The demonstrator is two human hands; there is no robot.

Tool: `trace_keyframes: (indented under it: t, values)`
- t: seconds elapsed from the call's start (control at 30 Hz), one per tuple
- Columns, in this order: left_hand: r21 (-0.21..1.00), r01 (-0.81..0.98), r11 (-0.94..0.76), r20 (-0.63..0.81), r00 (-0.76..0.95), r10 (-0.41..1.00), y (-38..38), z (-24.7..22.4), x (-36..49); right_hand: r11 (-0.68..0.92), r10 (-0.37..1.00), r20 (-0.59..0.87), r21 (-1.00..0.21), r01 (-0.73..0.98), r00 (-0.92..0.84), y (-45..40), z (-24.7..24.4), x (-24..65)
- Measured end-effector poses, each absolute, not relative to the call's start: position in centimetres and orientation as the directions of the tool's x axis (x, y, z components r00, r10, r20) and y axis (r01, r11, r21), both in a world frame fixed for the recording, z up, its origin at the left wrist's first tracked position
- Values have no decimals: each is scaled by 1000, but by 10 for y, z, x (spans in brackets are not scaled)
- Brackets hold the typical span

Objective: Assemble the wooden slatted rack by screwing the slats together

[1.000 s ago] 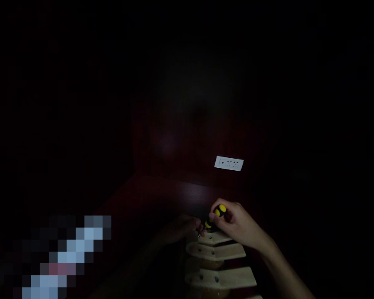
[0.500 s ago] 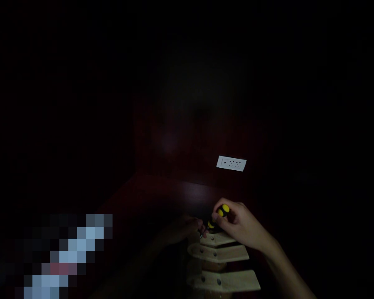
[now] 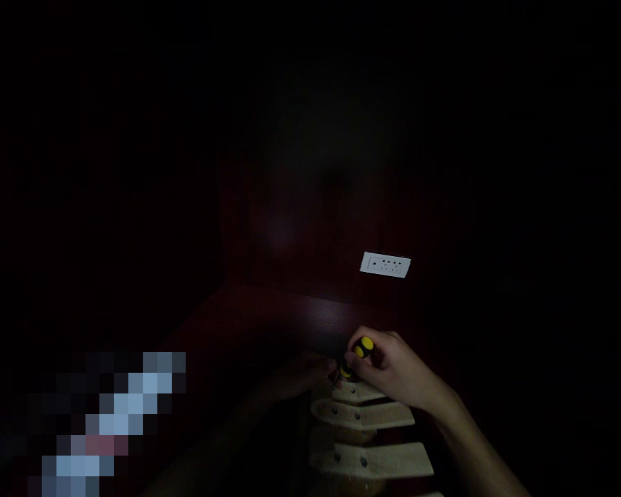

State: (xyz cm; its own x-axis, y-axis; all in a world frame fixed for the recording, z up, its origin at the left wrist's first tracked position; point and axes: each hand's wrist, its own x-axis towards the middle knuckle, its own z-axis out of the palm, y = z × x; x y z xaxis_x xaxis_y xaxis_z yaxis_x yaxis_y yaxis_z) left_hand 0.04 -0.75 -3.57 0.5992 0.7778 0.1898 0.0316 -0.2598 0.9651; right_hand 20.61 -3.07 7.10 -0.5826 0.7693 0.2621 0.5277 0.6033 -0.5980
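Observation:
In the head view, my right hand [image 3: 388, 366] is closed around the yellow-and-black handle of a screwdriver [image 3: 366, 345]. The tool slants down to the left, its tip by the left part of the farthest wooden slat [image 3: 365, 392]. My left hand [image 3: 310, 371], dim in the shadow, reaches in from the left with its fingers drawn together beside the tip. What those fingers hold, if anything, is too dark to make out. Nearer to me, another pale slat [image 3: 388, 415] and a wider slat [image 3: 393, 461] show dark round screw heads.
A white wall socket [image 3: 386, 264] is set in the dark red panel behind my hands. Beyond the slats lies a dark reddish surface [image 3: 315, 310]. A blurred-out pale block pattern [image 3: 129, 414] covers the lower left. Most of the surroundings are black.
The screwdriver handle and my right hand have shifted slightly left, and the handle's angle has changed a little. My left hand stays by the tip. The view has tilted very slightly.

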Motion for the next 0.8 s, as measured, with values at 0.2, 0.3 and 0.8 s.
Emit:
trace_keyframes:
  t: [0.2, 0.3, 0.8]
  values:
    - [971, 125, -202, 105, 537, 837, -6, -38, -1, 621, 758, 271, -579, 529, -593, -32, 73, 203]
    - [972, 125, -197, 100, 542, 834, -6, -38, -1, 622, 756, 276, -585, 520, -594, -32, 72, 202]
    - [988, 89, -128, 59, 549, 834, -7, -41, -5, 608, 758, 236, -594, 527, -609, -34, 74, 201]
